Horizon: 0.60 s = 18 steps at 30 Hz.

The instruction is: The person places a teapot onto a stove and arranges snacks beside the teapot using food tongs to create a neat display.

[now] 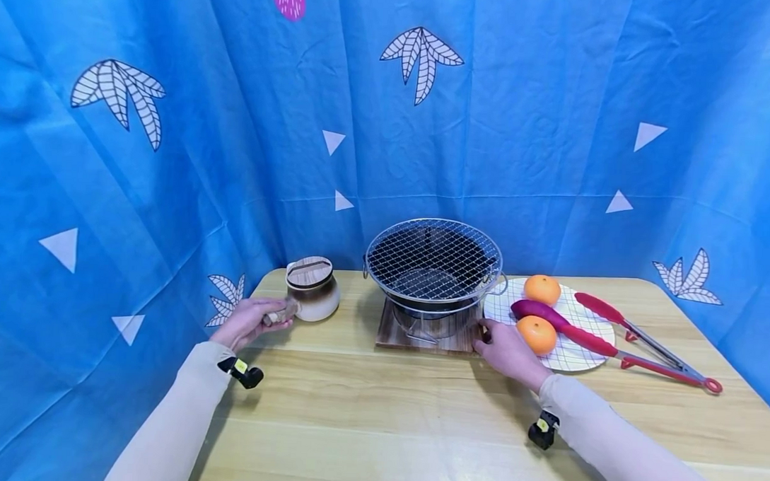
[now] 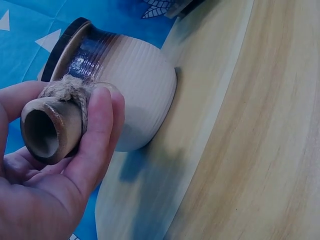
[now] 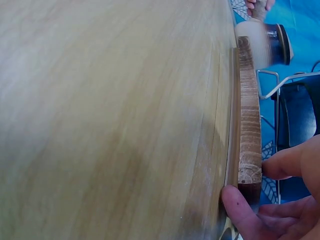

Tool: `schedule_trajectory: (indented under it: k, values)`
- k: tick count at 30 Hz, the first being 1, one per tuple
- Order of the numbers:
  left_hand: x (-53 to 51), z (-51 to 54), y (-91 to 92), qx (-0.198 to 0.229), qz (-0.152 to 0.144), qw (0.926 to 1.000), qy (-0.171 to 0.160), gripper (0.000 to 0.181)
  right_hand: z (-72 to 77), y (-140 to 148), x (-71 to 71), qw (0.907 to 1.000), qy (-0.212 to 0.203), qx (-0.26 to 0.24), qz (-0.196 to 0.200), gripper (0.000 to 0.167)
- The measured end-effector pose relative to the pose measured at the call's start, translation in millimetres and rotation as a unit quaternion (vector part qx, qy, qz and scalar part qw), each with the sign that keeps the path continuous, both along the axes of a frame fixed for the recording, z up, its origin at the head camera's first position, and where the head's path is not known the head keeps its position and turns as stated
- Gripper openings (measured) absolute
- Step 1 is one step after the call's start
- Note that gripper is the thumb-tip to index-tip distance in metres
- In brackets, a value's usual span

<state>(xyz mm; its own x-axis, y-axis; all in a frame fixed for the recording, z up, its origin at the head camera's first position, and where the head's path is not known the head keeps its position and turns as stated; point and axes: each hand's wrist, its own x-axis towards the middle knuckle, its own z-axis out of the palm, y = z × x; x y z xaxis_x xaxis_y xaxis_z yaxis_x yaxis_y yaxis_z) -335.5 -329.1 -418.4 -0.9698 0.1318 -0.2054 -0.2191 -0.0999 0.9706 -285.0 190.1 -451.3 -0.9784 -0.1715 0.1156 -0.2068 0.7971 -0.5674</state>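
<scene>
My left hand (image 1: 251, 322) grips the hollow, twine-wrapped handle (image 2: 52, 127) of a small cream-and-brown ceramic pot (image 1: 321, 303). The pot stands upright at the table's back left with a wooden lid (image 1: 309, 271) on it. My right hand (image 1: 513, 352) pinches the right front corner of a dark wooden board (image 1: 429, 343), with fingers (image 3: 282, 162) on its top and front edge. On this board stands a small black grill with a round wire mesh (image 1: 432, 260) over it. In the right wrist view, the board's brown edge (image 3: 250, 115) lies close to the tabletop.
Right of the board, a white checked plate (image 1: 575, 358) bears two oranges (image 1: 542, 290) and red-tipped tongs (image 1: 588, 339), whose handles reach past its rim onto the table. The wooden tabletop (image 1: 378, 424) stretches in front. A blue patterned curtain (image 1: 522, 132) hangs behind and at the sides.
</scene>
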Motion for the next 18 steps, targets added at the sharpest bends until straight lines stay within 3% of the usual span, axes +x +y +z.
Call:
schedule_trajectory:
  k: [7, 18]
  values:
    - [2.2, 2.4, 2.0, 0.001, 0.016, 0.9999, -0.003, 0.059, 0.0, 0, 0.1, 1.0000, 0.006, 0.001, 0.001, 0.054]
    - [7.0, 20.8, 5.9, 0.013, 0.027, 0.9995, -0.015, 0.052, 0.4, 0, 1.1, 1.0000, 0.005, -0.001, 0.004, 0.054]
